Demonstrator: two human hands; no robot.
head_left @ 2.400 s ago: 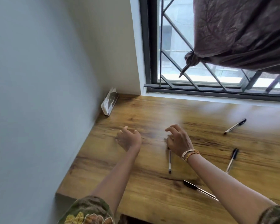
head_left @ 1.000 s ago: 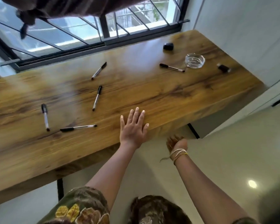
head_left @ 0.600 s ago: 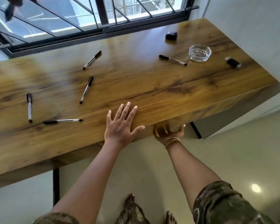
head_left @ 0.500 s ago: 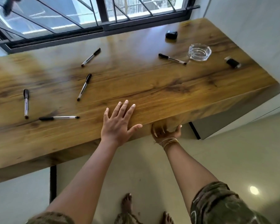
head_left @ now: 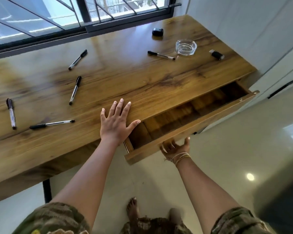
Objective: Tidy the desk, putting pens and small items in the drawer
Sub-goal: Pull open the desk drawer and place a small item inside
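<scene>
The left hand point(head_left: 116, 123) lay flat, fingers spread, at the desk point(head_left: 142, 81) front edge. The right hand point(head_left: 175, 147) gripped the open drawer point(head_left: 189, 130) front from below, lower centre. Pens point(head_left: 75, 90) lay scattered at the left.

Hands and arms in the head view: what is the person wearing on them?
Both forearms are bare, with short sleeves in an olive-green and brown leafy print; the left sleeve shows a yellow flower. The right wrist carries several thin bracelets, cream and gold-toned, with a loose thread end. The left hand and right hand wear no gloves; no rings are visible.
</scene>
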